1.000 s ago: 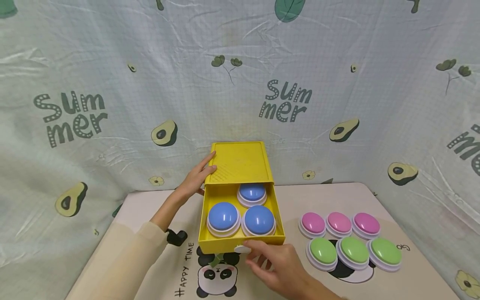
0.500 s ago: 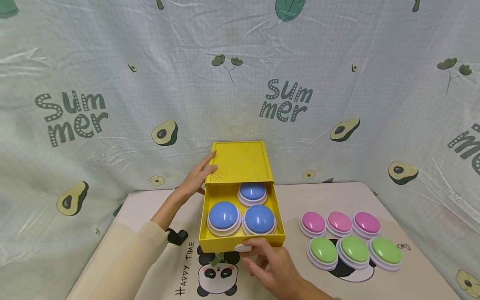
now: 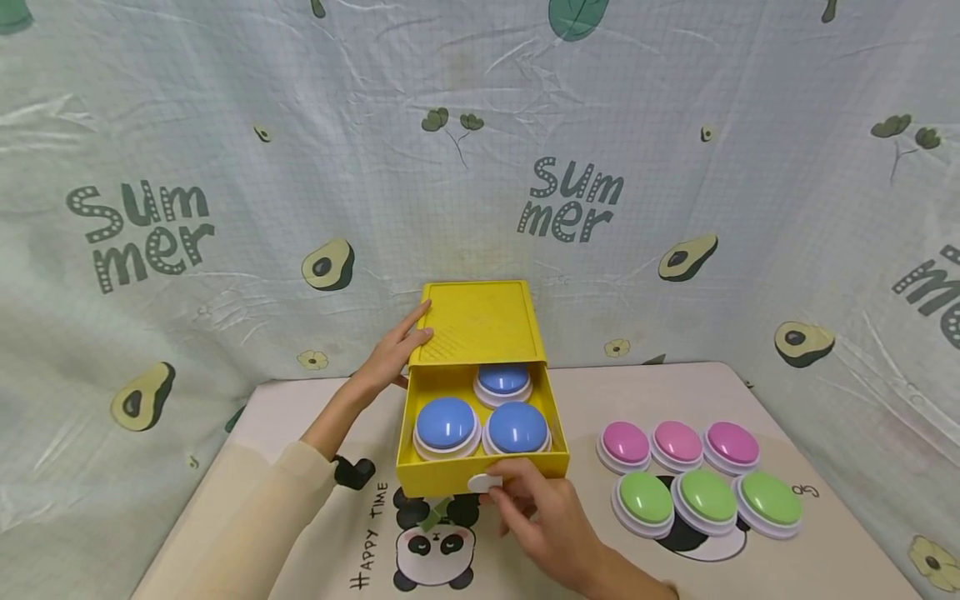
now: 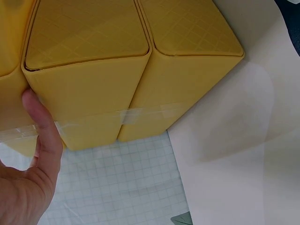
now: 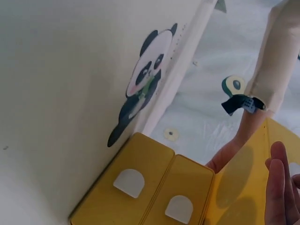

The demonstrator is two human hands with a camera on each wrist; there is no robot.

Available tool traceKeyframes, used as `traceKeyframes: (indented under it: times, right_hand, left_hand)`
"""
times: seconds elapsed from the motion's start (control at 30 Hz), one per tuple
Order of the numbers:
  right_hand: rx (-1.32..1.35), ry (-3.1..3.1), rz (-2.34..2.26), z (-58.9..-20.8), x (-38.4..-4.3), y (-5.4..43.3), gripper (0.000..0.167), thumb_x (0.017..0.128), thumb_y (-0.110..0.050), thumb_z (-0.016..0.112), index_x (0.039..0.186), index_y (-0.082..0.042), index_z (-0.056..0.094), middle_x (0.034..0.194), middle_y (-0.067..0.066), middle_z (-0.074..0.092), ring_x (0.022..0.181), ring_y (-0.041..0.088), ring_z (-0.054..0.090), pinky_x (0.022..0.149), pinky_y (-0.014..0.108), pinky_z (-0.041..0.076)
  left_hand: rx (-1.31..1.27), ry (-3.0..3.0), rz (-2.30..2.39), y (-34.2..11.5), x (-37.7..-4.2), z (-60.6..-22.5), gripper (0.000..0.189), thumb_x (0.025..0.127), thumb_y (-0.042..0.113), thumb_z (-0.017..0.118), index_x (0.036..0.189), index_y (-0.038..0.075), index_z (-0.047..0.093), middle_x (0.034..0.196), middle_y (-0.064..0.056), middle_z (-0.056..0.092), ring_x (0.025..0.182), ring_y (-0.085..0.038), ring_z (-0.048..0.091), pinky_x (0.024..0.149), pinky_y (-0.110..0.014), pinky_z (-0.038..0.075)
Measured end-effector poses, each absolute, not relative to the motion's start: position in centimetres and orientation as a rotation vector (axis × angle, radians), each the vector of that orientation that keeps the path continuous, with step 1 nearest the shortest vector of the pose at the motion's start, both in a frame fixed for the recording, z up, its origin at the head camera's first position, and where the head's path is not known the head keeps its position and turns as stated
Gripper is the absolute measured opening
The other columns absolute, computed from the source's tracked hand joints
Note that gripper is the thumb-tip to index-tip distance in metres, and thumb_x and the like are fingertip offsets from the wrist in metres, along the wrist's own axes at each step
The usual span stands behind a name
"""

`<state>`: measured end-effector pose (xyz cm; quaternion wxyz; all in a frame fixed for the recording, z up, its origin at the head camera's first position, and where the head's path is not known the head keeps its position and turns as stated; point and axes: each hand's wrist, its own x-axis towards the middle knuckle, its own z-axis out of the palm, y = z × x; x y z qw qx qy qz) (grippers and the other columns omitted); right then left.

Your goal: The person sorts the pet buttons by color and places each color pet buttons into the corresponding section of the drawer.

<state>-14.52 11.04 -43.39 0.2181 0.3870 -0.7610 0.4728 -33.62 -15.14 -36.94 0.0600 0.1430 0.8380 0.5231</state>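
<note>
A yellow drawer cabinet (image 3: 480, 321) stands at the middle back, its upper drawer (image 3: 442, 479) pulled out. Inside lie three blue dome buttons (image 3: 446, 422) on white bases. My right hand (image 3: 551, 521) pinches the white tab (image 3: 480, 483) on the drawer front between index finger and thumb. On the cabinet's left edge rests my left hand (image 3: 390, 358), its fingers spread out. In the left wrist view the thumb (image 4: 44, 126) lies against the yellow units (image 4: 89, 93), which are bound with clear tape. Lower drawer fronts with white tabs (image 5: 129, 183) show in the right wrist view.
To the right on the table, three pink buttons (image 3: 678, 442) stand in a row behind three green buttons (image 3: 705, 500). A printed panda (image 3: 435, 550) decorates the tabletop in front of the drawer. A patterned curtain (image 3: 480, 225) hangs close behind the cabinet.
The drawer's front has risen a little, showing more of its face and hiding more of the front blue buttons' bases. My right hand rose with it; the left hand stayed put.
</note>
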Motion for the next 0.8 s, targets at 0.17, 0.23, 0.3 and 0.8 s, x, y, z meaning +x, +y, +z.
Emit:
traceKeyframes:
  times: [0.17,0.23,0.3,0.8]
  right_hand:
    - [0.997,-2.181,1.374,-43.0,-14.9,11.0,0.032,0.094,0.000,0.072,0.120,-0.012,0.058,0.083,0.003,0.078,0.058,-0.007,0.062,0.054,0.013,0.054]
    - [0.973,-2.195,1.387,-42.9,-15.2,10.9,0.032,0.094,-0.001,0.072,0.120,-0.013,0.058,0.085,0.003,0.078,0.058,-0.006,0.062,0.053,0.014,0.054]
    - [0.958,-2.195,1.381,-42.8,-15.7,10.9,0.031,0.094,0.000,0.071,0.120,-0.013,0.058,0.083,0.003,0.078,0.058,-0.007,0.062,0.052,0.014,0.053]
    - [0.926,-2.232,1.386,-42.5,-19.7,10.6,0.029,0.096,0.000,0.070,0.119,-0.012,0.059,0.085,0.005,0.079,0.055,0.002,0.064,0.049,0.019,0.053]
  left_hand:
    - [0.436,2.540,1.577,-15.2,-33.5,-37.0,0.065,0.105,0.056,0.043,0.165,0.044,0.018,0.174,-0.008,0.018,0.134,-0.047,0.052,0.077,-0.054,0.063]
    - [0.438,2.540,1.575,-15.2,-33.5,-37.0,0.065,0.105,0.056,0.043,0.165,0.043,0.018,0.174,-0.008,0.018,0.134,-0.047,0.051,0.078,-0.055,0.063]
    - [0.438,2.535,1.578,-15.2,-33.5,-36.9,0.066,0.106,0.056,0.043,0.165,0.043,0.017,0.174,-0.008,0.017,0.134,-0.048,0.051,0.078,-0.055,0.063]
    - [0.407,2.518,1.581,-15.2,-33.7,-36.8,0.065,0.105,0.056,0.043,0.164,0.044,0.018,0.173,-0.011,0.022,0.131,-0.047,0.053,0.071,-0.047,0.064]
